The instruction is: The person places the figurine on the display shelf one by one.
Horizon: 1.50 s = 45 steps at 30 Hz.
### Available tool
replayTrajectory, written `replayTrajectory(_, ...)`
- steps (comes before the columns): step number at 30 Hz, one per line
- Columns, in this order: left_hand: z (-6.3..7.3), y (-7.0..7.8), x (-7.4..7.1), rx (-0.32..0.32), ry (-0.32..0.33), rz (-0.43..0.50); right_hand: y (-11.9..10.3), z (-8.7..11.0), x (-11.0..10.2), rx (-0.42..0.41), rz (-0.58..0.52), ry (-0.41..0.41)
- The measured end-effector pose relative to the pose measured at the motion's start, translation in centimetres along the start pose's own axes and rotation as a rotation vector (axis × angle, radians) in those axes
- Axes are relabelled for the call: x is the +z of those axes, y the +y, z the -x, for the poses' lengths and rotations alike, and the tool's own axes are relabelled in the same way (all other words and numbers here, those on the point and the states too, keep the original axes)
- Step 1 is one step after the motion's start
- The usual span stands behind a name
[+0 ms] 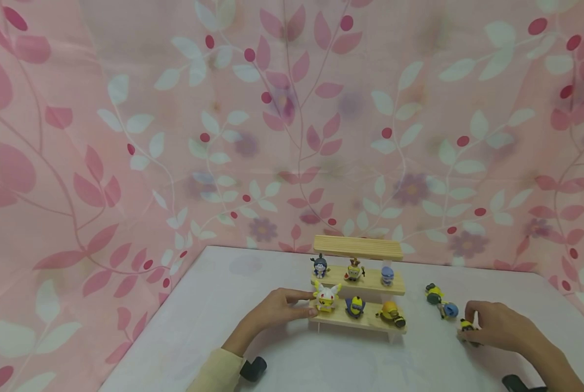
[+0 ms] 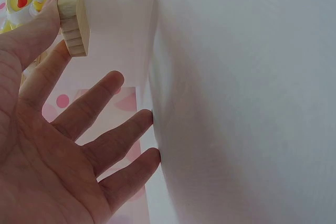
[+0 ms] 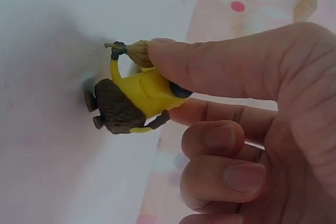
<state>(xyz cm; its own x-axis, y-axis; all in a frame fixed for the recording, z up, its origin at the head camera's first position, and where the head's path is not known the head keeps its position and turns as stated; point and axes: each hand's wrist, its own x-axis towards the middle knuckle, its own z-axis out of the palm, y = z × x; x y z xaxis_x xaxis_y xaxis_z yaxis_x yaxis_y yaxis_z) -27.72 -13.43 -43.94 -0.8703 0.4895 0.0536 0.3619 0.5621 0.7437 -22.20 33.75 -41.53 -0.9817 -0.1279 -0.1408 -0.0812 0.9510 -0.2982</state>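
Observation:
On the table stands a tiered wooden display shelf (image 1: 357,323) with small toy figures on its lower two boards. My left hand (image 1: 283,306) is at its left end, thumb and index finger pinching the lower board (image 2: 75,30) beside a yellow figure in a white costume (image 1: 326,300). The other fingers (image 2: 126,135) of that hand are spread out below the board. To the right of the shelf, my right hand (image 1: 504,325) pinches a yellow minion figure (image 3: 149,92) between thumb and index finger. The minion has a brown lower body, and its feet are close to the white surface.
A yellow and dark green figure (image 1: 434,294) and a blue-topped figure (image 1: 449,310) lie between the shelf and my right hand. Three figures, including a crowned one (image 1: 354,270), stand on the middle board. A pink leaf-patterned cloth (image 1: 292,136) hangs behind the table.

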Motion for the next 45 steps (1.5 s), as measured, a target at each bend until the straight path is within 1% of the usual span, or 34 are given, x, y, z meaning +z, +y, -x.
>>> replayTrajectory(11, 0.1, 0.2, 0.0, -0.002, -0.001, 0.001, -0.7, 0.5, -1.1, -0.046, -0.014, 0.055)
replayTrajectory(18, 0.1, 0.3, -0.1, -0.001, -0.001, -0.001, -1.4, 0.9, -1.7, -0.086, -0.009, 0.135)
replayTrajectory(21, 0.1, 0.2, 0.0, -0.006, -0.007, 0.000, -1.8, 1.1, -2.0, -0.115, -0.005, 0.178)
replayTrajectory(25, 0.1, 0.2, 0.0, -0.010, -0.013, 0.007, -2.6, 1.2, -2.4, -0.163, 0.002, 0.251)
replayTrajectory(27, 0.1, 0.2, -0.1, -0.009, -0.012, 0.007, -3.1, 1.3, -2.7, -0.174, 0.001, 0.276)
replayTrajectory(35, 0.1, 0.2, -0.1, -0.001, -0.013, -0.002, -5.1, 1.1, -3.7, -0.198, -0.003, 0.345)
replayTrajectory(45, 0.0, 0.0, 0.0, -0.014, -0.010, 0.009, -7.5, 0.2, -5.2, -0.292, -0.044, 0.443)
